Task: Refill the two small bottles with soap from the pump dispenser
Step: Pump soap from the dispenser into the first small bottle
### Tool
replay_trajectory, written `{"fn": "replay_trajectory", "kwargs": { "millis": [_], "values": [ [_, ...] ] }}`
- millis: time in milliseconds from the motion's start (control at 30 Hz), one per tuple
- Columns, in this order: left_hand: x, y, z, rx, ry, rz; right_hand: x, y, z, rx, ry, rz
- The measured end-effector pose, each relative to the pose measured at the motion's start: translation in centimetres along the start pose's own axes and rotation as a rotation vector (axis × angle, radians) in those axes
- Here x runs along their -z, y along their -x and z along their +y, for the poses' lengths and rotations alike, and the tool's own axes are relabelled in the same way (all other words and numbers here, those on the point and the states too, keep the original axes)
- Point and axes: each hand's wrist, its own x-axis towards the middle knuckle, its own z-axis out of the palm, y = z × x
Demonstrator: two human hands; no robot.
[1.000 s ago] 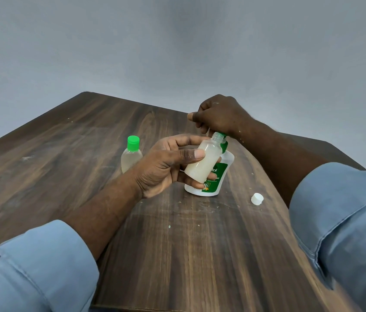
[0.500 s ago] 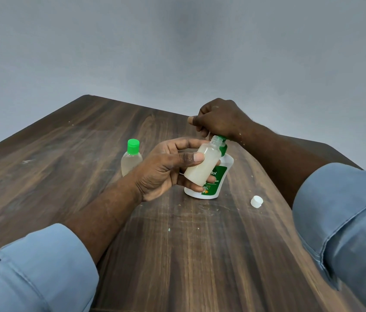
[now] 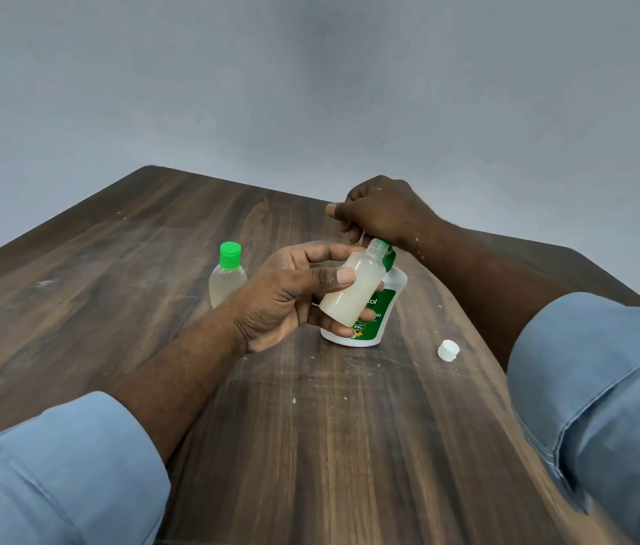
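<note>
Since a second ago the right hand [image 3: 385, 214] has sunk a touch onto the head of the soap dispenser [image 3: 383, 306], fingers clenched over it. The left hand [image 3: 283, 300] keeps its curled grasp on the open bottle [image 3: 354, 289], which is nearly full of cloudy soap and tilted, its neck at 1 o'clock just under the green spout. At 9 o'clock from the dispenser the capped bottle [image 3: 228, 279] stands upright behind the left hand, and at 4 o'clock a white cap [image 3: 448, 350] lies apart on the wooden table [image 3: 114, 308].
</note>
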Motion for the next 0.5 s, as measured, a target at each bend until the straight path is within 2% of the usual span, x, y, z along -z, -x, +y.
{"fn": "replay_trajectory", "kwargs": {
  "millis": [133, 500],
  "values": [
    [0.04, -0.06, 0.04, -0.005, 0.009, 0.0, 0.57, -0.06, -0.41, 0.03, 0.057, -0.016],
    [0.32, -0.19, -0.15, 0.008, -0.004, -0.006, -0.31, -0.27, 0.18, -0.005, -0.008, 0.007]
  ]
}}
